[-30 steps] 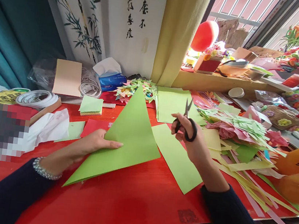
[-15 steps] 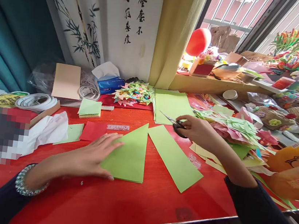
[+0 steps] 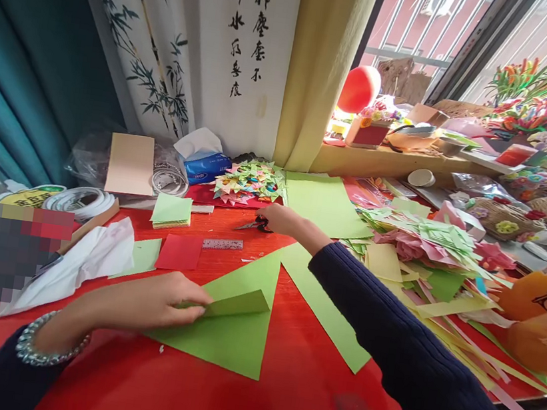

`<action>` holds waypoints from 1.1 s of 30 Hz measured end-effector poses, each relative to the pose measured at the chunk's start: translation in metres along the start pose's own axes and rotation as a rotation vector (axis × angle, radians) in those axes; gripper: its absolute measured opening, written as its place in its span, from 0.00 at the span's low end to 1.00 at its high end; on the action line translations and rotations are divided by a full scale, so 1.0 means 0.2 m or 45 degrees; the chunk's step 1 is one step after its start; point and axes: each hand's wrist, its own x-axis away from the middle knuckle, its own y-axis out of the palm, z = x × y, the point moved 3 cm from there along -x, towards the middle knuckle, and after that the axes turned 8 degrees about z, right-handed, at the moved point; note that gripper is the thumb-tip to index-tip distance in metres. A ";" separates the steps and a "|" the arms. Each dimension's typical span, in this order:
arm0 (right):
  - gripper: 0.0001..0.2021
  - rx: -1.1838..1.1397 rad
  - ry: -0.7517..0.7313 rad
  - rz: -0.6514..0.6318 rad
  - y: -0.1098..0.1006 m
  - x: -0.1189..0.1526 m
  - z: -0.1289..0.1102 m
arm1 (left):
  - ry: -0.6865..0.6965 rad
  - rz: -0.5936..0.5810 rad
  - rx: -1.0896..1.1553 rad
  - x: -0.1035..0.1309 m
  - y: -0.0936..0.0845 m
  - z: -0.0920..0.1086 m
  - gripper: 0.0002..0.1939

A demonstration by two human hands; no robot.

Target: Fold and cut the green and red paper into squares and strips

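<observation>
My left hand (image 3: 162,301), with a beaded bracelet at the wrist, pinches the lifted edge of a folded green sheet (image 3: 239,345) on the red table. One layer of this sheet stands up from the rest. My right hand (image 3: 276,219) is closed around the dark handles of the scissors (image 3: 250,226), whose blades point left, beyond the sheet. A long green strip (image 3: 327,316) lies to the right, partly under my right forearm. Behind it is a stack of large green paper (image 3: 324,201).
At the back left are small green squares (image 3: 172,210), a red square (image 3: 179,252), a ruler (image 3: 223,243) and a tissue pack (image 3: 205,166). Paper stars (image 3: 249,181) lie at the back. Cut strips and folded paper (image 3: 430,239) are heaped on the right.
My right hand has moved left with the scissors, over the back of the table. My left hand, which lay spread on the green sheet, now pinches its edge, and a layer has been lifted open.
</observation>
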 end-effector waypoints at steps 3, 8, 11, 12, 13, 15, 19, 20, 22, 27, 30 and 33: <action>0.17 -0.062 0.050 0.089 -0.03 0.00 0.00 | -0.039 0.032 -0.024 0.03 -0.07 0.01 0.10; 0.27 -0.592 0.260 0.359 -0.17 0.16 0.05 | -0.409 0.763 0.558 0.07 -0.22 -0.06 0.16; 0.31 -1.249 0.412 0.381 -0.20 0.36 0.05 | -0.415 0.991 0.829 0.06 -0.24 -0.09 0.21; 0.31 -1.360 0.461 0.312 -0.19 0.42 0.03 | -0.389 1.045 0.854 0.06 -0.24 -0.09 0.21; 0.30 -1.452 0.486 0.230 -0.18 0.48 0.01 | -0.366 1.095 0.857 0.05 -0.24 -0.09 0.20; 0.28 -1.615 0.497 0.081 -0.16 0.56 -0.05 | -0.314 1.165 0.820 0.04 -0.21 -0.08 0.18; 0.25 -1.935 0.514 -0.031 -0.15 0.62 -0.15 | -0.221 1.141 0.674 0.03 -0.13 -0.04 0.15; 0.26 -2.002 0.526 -0.030 -0.15 0.62 -0.16 | -0.214 1.136 0.576 0.03 -0.11 -0.03 0.13; 0.26 -2.069 0.539 -0.030 -0.14 0.61 -0.19 | -0.222 1.130 0.328 0.04 -0.08 -0.01 0.12; 0.16 -1.923 0.623 0.061 -0.06 0.60 -0.17 | -0.286 1.167 0.126 0.05 -0.04 -0.01 0.12; 0.13 -1.916 0.601 0.087 -0.04 0.59 -0.12 | -0.291 1.262 0.436 0.03 -0.05 -0.05 0.12; 0.13 -1.950 0.579 0.093 -0.07 0.60 -0.06 | -0.285 1.081 0.886 -0.02 -0.05 -0.10 0.14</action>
